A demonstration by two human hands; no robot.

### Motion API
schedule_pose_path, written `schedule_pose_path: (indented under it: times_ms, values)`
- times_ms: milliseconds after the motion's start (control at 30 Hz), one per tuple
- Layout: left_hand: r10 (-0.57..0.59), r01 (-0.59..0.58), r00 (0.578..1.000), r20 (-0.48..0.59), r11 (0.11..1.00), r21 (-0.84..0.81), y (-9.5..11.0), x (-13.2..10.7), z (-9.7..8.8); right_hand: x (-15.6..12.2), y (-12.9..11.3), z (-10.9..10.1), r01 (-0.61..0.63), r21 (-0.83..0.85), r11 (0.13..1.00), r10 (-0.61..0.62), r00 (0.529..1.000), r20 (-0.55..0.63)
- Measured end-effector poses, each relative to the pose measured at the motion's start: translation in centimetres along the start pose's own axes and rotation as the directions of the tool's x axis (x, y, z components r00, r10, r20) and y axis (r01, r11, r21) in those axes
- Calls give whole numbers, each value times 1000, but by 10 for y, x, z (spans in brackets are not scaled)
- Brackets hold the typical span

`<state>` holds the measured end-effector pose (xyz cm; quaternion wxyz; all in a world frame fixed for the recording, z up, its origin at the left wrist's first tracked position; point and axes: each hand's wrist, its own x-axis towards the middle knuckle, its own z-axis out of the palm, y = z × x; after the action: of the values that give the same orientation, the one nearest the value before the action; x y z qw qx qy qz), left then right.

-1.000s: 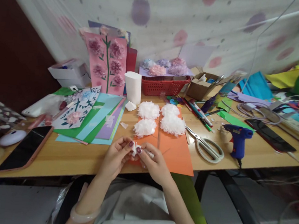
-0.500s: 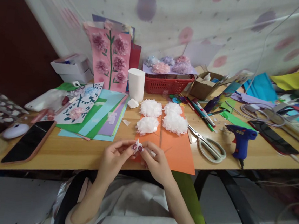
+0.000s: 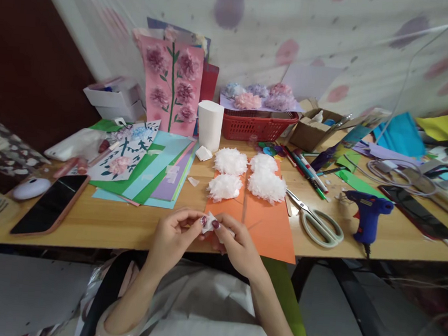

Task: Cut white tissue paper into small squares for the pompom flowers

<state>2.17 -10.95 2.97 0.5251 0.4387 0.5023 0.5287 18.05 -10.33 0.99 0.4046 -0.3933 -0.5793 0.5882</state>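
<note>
Both my hands meet over the table's near edge, pinching a small white piece of tissue paper [image 3: 209,223] between them. My left hand [image 3: 173,237] grips it from the left with thumb and fingers closed. My right hand [image 3: 236,246] grips it from the right, fingers curled. Just beyond lies an orange sheet of card [image 3: 260,221] carrying several fluffy white tissue flowers [image 3: 230,162].
Scissors [image 3: 316,222] and a blue glue gun [image 3: 368,213] lie right of the orange card. A stack of coloured paper [image 3: 152,171], a white paper roll [image 3: 209,125], a red basket [image 3: 259,126], pens [image 3: 306,170] and a phone [image 3: 52,204] crowd the wooden table [image 3: 103,225].
The view has shifted slightly, so everything sits a little further right. My hands still pinch the white tissue, with small finger movements.
</note>
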Motion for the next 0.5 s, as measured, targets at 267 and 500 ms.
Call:
schedule_pose_path:
  times_ms: [267,500]
  values:
    - [-25,21,999,-43,995,-96,-2,5,-5,0,-5,2,-32,28,999,33,999,-41]
    - [7,-8,999,-37,999,-43,-6,3,-1,2,-3,3,-32,45,998,35,998,-59]
